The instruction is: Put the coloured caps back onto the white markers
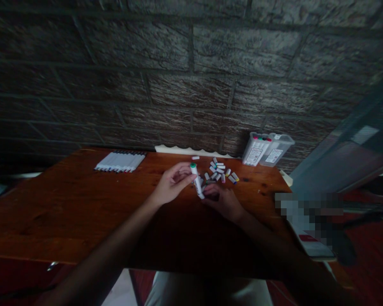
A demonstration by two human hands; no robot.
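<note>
A white marker (197,182) with a green top end is held nearly upright over the table. My left hand (174,182) grips its upper part between thumb and fingers. At its lower end is my right hand (223,200), fingers curled and pinched against the marker's bottom tip. Just behind the hands lies a loose pile of white marker caps (221,168) with coloured ends, partly covered by my right hand. One more cap (195,157) lies apart, behind the marker's green end.
A neat row of white markers (120,162) lies on the wooden table (67,212) at the back left. Back right stand a clear plastic case (255,151) holding some markers and another clear case (277,151). A brick wall (191,85) rises behind the table.
</note>
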